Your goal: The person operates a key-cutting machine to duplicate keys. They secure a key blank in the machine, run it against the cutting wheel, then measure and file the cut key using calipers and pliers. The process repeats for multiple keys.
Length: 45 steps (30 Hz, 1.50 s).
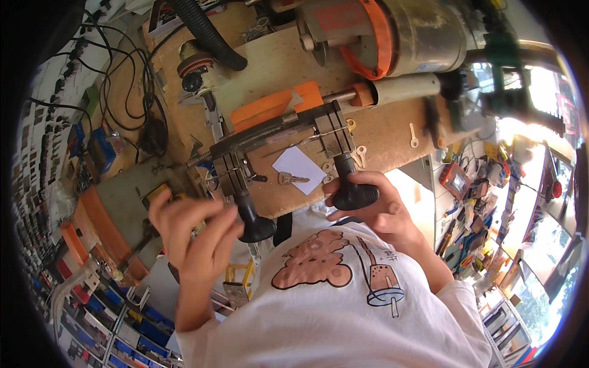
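Observation:
A key-cutting machine (270,129) on the bench carries two clamps, each with a black knob. My right hand (383,218) is closed round the right knob (356,195). My left hand (196,233) is raised just left of the left knob (257,229), fingers apart and a little bent, slightly blurred, holding nothing. A single key (286,178) lies on a white card (304,161) between the clamps. A thin rod crosses the right clamp (331,132), and several loose keys (361,153) lie beside it on the wooden bench.
A large motor (423,37) with an orange band, a black hose (221,43) and a grinder head (193,67) sit at the back. Cables (119,73) hang at upper left. An orange-sided metal bench (104,227) is at left, a tool-crowded shelf (466,208) at right.

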Motion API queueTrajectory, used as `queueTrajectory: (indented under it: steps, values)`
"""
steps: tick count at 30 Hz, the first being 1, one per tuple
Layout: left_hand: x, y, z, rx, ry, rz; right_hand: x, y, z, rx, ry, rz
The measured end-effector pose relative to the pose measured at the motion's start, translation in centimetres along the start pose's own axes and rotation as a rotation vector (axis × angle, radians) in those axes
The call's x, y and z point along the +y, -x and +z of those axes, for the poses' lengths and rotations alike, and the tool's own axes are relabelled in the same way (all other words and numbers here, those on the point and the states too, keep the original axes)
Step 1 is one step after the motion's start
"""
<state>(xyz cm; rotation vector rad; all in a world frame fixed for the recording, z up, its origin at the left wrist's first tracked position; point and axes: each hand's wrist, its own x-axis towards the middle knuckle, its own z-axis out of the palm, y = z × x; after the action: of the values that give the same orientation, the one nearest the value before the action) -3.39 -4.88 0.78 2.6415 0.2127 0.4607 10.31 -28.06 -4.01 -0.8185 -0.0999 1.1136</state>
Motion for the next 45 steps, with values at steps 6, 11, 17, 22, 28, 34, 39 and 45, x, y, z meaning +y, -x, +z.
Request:
queueTrajectory:
  steps: [6,11,17,22,28,34,39,45]
  values:
    - [3.2,-7.9,5.1,-0.033,-0.109,0.021,0.7,-2.2,0.1,-0.089,0.029,0.049]
    - [3.1,-7.6,6.0,-0.118,-0.131,-0.039,1.1,-2.6,-0.3,-0.108,0.273,-0.020]
    - [2.8,-6.7,6.7,-0.056,-0.102,-0.042,1.3,-2.4,-0.1,-0.105,0.237,-0.029]
    - [1.4,-6.1,5.8,-0.090,-0.153,0.008,-1.0,-2.7,0.1,-0.173,1.473,-0.207]
    - [4.8,-1.7,0.2,-0.095,0.239,-0.235,-4.0,0.9,0.8,0.108,1.493,-0.691]
    - [9.1,-1.8,5.9,-0.303,0.450,0.083,-2.1,5.3,0.3,0.172,0.860,-0.376]
    - [10.4,-2.5,6.3,-0.267,0.431,0.167,-1.5,4.3,-7.9,0.707,0.893,-0.111]
    - [8.5,-1.4,5.3,-0.234,0.273,0.290,-2.1,0.6,-11.3,0.912,1.165,-0.263]
